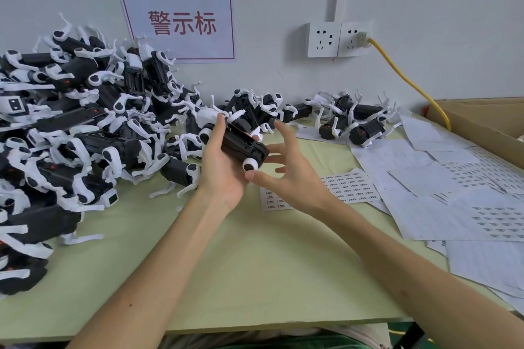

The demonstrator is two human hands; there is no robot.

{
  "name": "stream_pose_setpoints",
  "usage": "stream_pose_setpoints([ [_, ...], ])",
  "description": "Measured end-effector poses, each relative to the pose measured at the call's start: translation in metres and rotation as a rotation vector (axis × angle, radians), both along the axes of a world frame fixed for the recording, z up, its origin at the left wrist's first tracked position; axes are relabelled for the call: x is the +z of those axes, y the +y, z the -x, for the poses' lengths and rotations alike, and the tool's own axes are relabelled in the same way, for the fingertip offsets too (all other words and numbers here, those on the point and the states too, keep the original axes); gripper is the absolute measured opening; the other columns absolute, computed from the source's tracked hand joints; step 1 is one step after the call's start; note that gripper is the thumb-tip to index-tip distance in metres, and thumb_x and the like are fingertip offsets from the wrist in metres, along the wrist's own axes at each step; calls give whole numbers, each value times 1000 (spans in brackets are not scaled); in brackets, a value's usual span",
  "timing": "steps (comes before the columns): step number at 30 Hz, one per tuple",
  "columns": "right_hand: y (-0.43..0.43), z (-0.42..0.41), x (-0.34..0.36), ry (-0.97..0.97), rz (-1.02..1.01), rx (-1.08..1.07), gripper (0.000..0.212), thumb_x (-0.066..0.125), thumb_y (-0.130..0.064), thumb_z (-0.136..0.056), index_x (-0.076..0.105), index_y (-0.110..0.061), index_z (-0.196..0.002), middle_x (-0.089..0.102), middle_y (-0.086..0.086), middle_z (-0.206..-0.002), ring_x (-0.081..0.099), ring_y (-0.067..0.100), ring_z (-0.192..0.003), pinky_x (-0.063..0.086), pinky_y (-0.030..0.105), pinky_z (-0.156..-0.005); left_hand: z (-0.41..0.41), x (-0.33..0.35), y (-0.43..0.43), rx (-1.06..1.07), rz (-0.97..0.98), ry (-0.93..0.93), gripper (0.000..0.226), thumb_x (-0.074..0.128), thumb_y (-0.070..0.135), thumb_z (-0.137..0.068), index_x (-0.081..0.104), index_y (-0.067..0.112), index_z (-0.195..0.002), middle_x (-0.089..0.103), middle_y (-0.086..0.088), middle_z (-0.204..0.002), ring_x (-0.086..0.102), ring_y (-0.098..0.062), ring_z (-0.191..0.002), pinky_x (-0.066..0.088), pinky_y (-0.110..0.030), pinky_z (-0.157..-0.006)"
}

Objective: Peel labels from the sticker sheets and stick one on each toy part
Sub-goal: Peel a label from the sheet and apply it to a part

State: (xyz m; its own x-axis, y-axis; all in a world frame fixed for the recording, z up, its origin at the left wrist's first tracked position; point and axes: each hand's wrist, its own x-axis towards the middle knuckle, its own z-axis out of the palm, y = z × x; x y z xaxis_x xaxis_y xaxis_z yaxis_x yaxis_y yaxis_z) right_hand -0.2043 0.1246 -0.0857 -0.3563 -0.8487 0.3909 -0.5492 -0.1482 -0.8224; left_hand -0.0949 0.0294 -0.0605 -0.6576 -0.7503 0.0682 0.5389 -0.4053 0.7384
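Two bare forearms [158,263] cross a pale green table [226,292]: the left hand [219,167] grips a black-and-white toy part [243,144], the right hand [289,176] is spread empty beside it above a sticker sheet [348,184], and a big heap of toy parts [71,127] likely awaits labels.

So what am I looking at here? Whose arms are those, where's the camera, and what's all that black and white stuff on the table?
There is no machine here. A person works with bare hands, and the single picture comes from a camera worn on their head, looking forward and down. The left hand holds a black and white toy part. The right hand is open beside it, fingers spread. On the green table, a big pile of such parts lies at the left, and a smaller group sits by the wall. At the right lie sticker sheets, next to a cardboard box.
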Motion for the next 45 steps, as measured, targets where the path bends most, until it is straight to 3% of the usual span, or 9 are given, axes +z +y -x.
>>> stream_pose_setpoints([
  [6,0,1,4,-47,110,-49,96,86,-31,-81,24,-31,-155,67,-11,-118,64,-2,-110,48,20,-97,-3,2,-3,-46,174,-45,51,51,61,-99,75,17,-91,68,-3,-89,66,-19,-81,52,-34,-79],
  [8,0,1,5,-89,167,-54,92,85,-30,-81,28,-32,-153,67,-12,-115,66,-4,-105,48,13,-94,-3,6,-3,-42,266,-74,52,53,61,-97,76,16,-109,74,-9,-107,69,-25,-99,54,-35,-88],
  [10,2,4,12,-198,251,-53,88,83,-35,-80,31,-32,-151,65,-7,-119,69,3,-105,52,20,-92,-3,8,-1,11,333,-116,53,60,58,-91,69,16,-122,72,-8,-121,67,-23,-115,44,-40,-104],
  [15,13,33,36,-631,435,-90,80,78,-38,-78,39,-27,-146,68,9,-121,71,25,-110,58,40,-93,-3,5,-3,25,267,-159,47,62,54,-86,60,19,-118,67,-2,-111,67,-19,-101,48,-37,-92],
  [21,14,46,37,-969,510,-50,65,77,-27,-88,46,-10,-143,65,6,-102,72,26,-86,60,37,-83,-4,3,-8,-96,187,-150,50,48,58,-96,65,14,-114,73,-8,-113,69,-31,-106,48,-43,-94],
  [30,9,28,31,-647,296,-39,64,77,-43,-81,51,-20,-135,75,-6,-83,69,14,-75,57,27,-73,0,0,9,-368,443,-352,58,48,54,-95,66,12,-131,73,-17,-116,71,-30,-106,55,-40,-98],
  [36,10,34,33,-562,319,-171,36,67,-34,-97,58,-20,-128,72,-6,-105,71,12,-103,57,32,-87,3,-5,6,-268,340,-324,57,56,56,-87,65,14,-125,71,-3,-93,69,-20,-98,56,-33,-87],
  [40,16,44,38,-648,392,-281,7,60,-16,-99,67,-18,-101,72,-4,-89,67,9,-85,50,29,-79,5,-6,0,-157,272,-278,47,57,56,-86,70,17,-110,72,0,-89,67,-14,-84,47,-35,-86],
  [45,18,38,43,-589,279,19,13,57,-13,-92,64,-16,-82,67,4,-79,61,16,-74,46,27,-67,6,-6,-2,-86,263,-274,43,47,50,-102,69,15,-111,70,0,-88,67,-11,-74,49,-29,-75],
])
